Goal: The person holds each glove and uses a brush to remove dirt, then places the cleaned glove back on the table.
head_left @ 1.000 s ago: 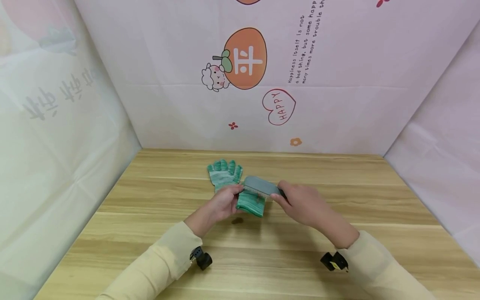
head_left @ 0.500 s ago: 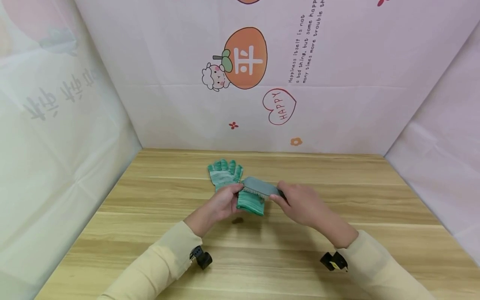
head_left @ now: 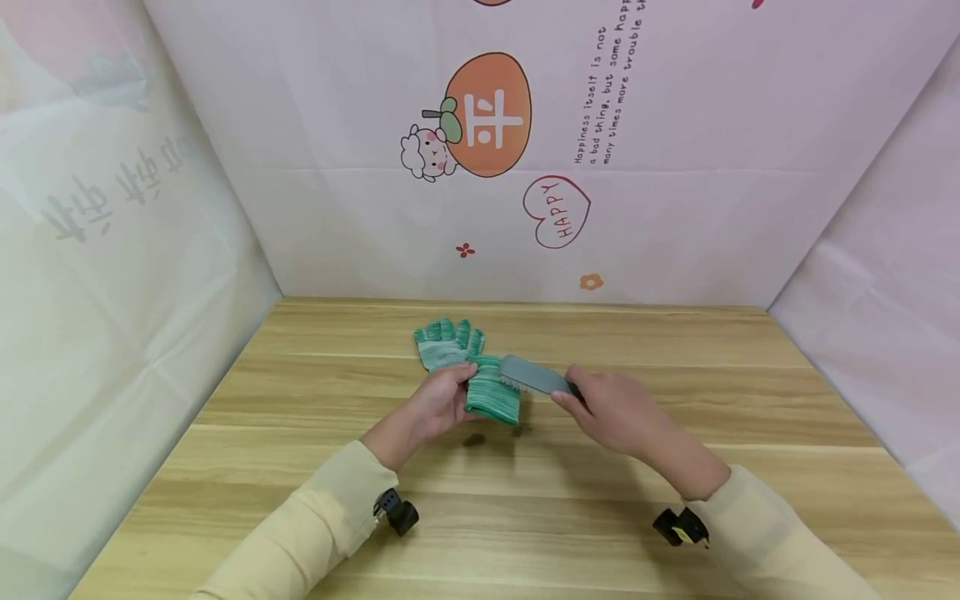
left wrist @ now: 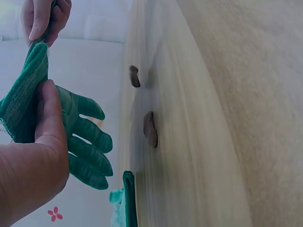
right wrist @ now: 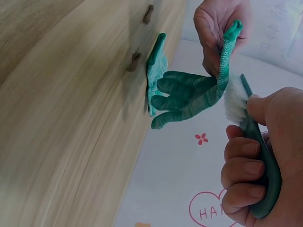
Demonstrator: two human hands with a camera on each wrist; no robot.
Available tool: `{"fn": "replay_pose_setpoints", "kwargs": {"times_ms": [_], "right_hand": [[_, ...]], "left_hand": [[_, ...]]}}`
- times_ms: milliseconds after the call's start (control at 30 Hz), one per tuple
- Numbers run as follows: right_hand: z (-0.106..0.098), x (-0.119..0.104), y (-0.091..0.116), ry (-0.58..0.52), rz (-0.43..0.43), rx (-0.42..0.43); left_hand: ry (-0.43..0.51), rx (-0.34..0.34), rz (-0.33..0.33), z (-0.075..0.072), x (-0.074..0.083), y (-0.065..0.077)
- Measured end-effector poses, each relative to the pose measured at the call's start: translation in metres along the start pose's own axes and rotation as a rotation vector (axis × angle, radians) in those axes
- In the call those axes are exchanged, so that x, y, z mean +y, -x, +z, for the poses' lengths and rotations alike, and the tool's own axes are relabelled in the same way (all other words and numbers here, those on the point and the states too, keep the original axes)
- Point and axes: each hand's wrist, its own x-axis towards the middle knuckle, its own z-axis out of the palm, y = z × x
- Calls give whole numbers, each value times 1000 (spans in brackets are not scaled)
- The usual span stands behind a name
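Since 0.5 s ago, the brush (head_left: 536, 375) has slid from over the held glove (head_left: 491, 398) toward its right edge, and the glove now shows more of its cuff. Left hand (head_left: 433, 406) pinches that green glove between thumb and fingers (left wrist: 47, 113), lifted above the table (head_left: 300, 467). Right hand (head_left: 611, 410) has its fingers (right wrist: 244, 172) curled round the brush handle, white bristles touching the glove. 1 more glove (head_left: 444, 343) lies flat on the table just beyond the left fingers.
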Motion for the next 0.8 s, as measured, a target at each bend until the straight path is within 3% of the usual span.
{"fn": "replay_pose_setpoints", "kwargs": {"times_ms": [533, 800], "right_hand": [[-3, 7, 4, 15, 20, 12], [-9, -3, -5, 23, 10, 7]], "left_hand": [[-2, -6, 3, -7, 0, -1], [-50, -45, 2, 2, 0, -3]]}}
